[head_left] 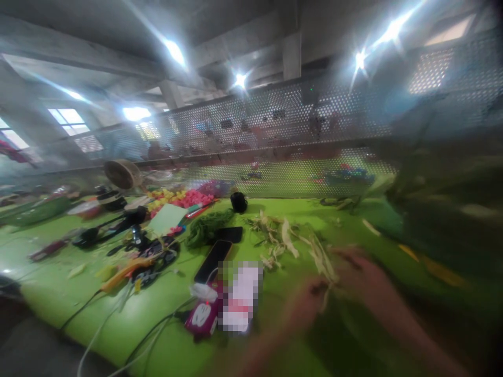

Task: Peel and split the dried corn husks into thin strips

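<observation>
A bundle of pale yellow, husk-like strips (321,257) stretches between my two hands over the green table. My left hand (308,301) is closed around its lower end, where a loose tail hangs down. Just right of it, my right hand (351,264) has its fingers bent against the same strips; motion blurs both hands. More loose pale strips (288,238) lie scattered beyond them. To the left of my left hand rests a phone with a blurred-out bright screen (241,298), beside a purple power bank (202,314) with a white plug and cables.
Two dark phones (213,260) and a green fabric heap (206,228) lie left of centre. An orange-handled glue gun (128,273) trails a cord. Pink and yellow pieces (192,198) sit near a perforated metal screen (251,131). Dark blurred plastic (448,209) looms at right.
</observation>
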Demonstrator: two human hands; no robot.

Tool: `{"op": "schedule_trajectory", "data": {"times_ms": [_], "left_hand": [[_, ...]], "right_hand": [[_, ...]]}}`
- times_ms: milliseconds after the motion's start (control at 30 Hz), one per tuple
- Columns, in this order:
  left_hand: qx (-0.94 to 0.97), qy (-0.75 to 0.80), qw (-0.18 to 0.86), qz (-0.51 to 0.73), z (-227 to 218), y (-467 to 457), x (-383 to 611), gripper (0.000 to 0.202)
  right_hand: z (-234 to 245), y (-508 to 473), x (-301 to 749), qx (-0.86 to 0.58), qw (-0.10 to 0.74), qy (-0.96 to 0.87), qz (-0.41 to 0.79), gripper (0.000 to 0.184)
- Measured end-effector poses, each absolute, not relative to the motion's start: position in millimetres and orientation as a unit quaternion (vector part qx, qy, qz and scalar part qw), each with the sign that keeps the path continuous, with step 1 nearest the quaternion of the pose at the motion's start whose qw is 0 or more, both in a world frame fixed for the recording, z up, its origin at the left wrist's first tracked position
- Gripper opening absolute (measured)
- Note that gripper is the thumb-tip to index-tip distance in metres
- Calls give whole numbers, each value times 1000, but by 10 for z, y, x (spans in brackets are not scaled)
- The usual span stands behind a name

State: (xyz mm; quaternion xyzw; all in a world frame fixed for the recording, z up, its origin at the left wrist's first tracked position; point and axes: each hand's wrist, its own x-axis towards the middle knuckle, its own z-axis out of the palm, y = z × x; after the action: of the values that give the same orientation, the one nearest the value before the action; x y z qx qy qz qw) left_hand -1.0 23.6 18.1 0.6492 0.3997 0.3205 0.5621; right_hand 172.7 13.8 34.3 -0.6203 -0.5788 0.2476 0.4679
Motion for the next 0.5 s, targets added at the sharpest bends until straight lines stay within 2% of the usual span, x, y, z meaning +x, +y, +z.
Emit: {"op": "schedule_trajectory", "data": {"times_ms": [67,200,267,500], "left_hand": [[600,410,592,349,139,272,-8,21],[562,408,604,391,115,314,-20,17],[548,394,617,404,140,309,-23,18],[476,374,680,414,189,265,-23,28]], "right_hand": [[329,136,1753,-628,481,-557,255,43],[312,104,1689,-624,418,-589,300,28],[310,94,1634,-606,396,-611,319,27],[309,118,1590,-590,407,-607,342,32]]}}
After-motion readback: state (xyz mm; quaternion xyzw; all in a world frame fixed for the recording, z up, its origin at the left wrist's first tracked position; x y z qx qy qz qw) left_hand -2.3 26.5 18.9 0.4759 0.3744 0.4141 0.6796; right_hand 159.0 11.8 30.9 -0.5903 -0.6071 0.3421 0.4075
